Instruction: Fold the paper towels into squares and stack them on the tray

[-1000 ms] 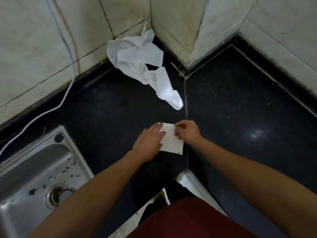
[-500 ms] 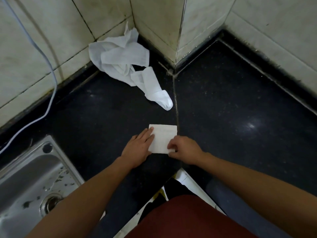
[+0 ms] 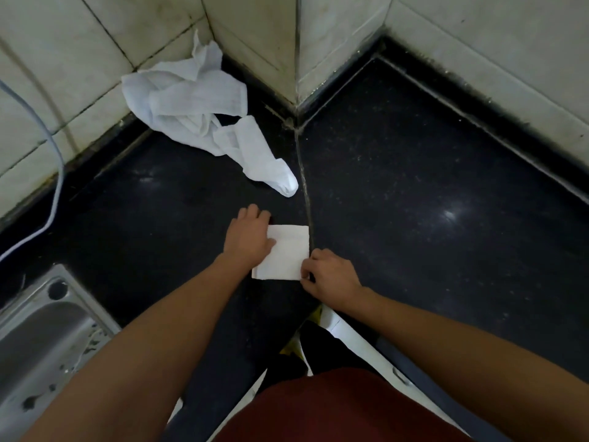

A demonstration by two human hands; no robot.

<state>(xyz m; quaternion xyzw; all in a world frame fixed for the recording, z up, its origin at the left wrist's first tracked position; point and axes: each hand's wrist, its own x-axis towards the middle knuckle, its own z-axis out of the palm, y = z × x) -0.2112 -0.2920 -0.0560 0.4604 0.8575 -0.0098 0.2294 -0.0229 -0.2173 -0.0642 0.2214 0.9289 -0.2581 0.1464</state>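
Towel (image 3: 287,254) flat, long axis along seam (image 3: 308,208)

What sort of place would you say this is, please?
Most likely a kitchen corner: a steel sink set into a dark stone counter, with tiled walls behind.

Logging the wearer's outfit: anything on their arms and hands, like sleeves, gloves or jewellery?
No sleeves show; both forearms are bare. The left hand and right hand have no gloves, rings or watch. A dark red garment shows at the bottom edge.
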